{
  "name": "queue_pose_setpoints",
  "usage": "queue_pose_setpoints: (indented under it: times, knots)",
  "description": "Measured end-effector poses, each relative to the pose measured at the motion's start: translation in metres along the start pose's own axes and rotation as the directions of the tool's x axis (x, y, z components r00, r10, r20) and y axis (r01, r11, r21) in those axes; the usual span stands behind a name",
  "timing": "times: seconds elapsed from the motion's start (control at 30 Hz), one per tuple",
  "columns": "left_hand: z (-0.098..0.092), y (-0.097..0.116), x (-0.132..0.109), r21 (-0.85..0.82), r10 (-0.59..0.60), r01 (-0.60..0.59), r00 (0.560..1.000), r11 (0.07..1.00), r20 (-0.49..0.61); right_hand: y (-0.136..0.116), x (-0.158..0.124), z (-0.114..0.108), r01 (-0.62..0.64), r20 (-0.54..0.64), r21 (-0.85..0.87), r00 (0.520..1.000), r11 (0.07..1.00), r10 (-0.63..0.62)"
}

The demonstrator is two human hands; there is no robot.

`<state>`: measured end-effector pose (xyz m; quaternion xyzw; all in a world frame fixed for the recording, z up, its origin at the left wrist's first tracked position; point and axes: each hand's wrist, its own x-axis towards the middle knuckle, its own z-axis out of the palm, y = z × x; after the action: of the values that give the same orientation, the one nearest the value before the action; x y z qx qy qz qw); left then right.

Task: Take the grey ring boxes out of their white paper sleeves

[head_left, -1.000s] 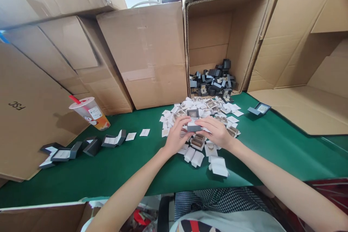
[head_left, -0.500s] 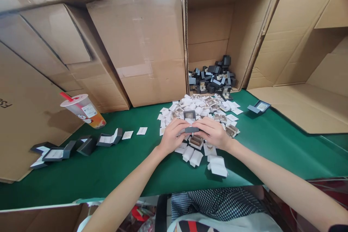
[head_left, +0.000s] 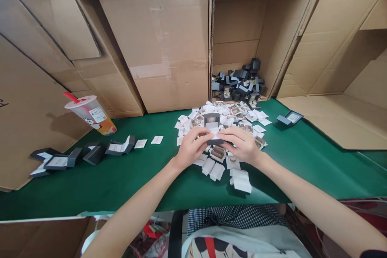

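Note:
Between my two hands is a small dark jewelry box [head_left: 212,119] with its lid raised and a white insert [head_left: 212,127] inside. My left hand [head_left: 191,145] grips the box's left side, fingers closed around it. On the opposite side my right hand [head_left: 240,142] holds it the same way, fingertips at the white insert. Under and behind my hands spreads a pile of white and brown inserts and cards [head_left: 231,109]. A brown-slotted insert [head_left: 218,152] lies just below the box, with folded white inserts [head_left: 241,180] nearer to me.
An open carton [head_left: 238,20] at the back holds many dark boxes [head_left: 242,82]. On the left stand a drink cup [head_left: 96,115] with a red straw and several open dark boxes [head_left: 57,162]. Another open box [head_left: 290,118] sits at right on the green table [head_left: 130,185].
The held box now tilts so more of its white insert and raised lid show. Both hands stay on it. The whole view has shifted slightly.

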<state>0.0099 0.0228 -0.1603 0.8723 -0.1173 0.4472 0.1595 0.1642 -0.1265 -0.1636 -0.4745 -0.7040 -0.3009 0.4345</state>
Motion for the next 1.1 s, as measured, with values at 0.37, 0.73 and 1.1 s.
queue_pose_setpoints:
  times: [0.37, 0.73, 1.1]
  knots:
    - [-0.001, -0.003, -0.001, -0.032, -0.131, 0.138, 0.978, 0.990, 0.161, 0.006, -0.008, 0.010, -0.074, 0.042, 0.061, 0.997, 0.995, 0.072]
    - [0.005, 0.006, 0.011, -0.633, -0.761, 0.738, 0.544, 0.234, 0.353, -0.007, -0.005, 0.012, 0.077, 0.040, 0.032, 0.996, 0.997, -0.078]
    - [0.004, -0.007, 0.011, -0.688, -0.834, 0.722, 0.333, -0.075, 0.440, 0.047, -0.007, -0.023, -0.467, 0.212, -0.209, 0.836, 0.859, 0.506]
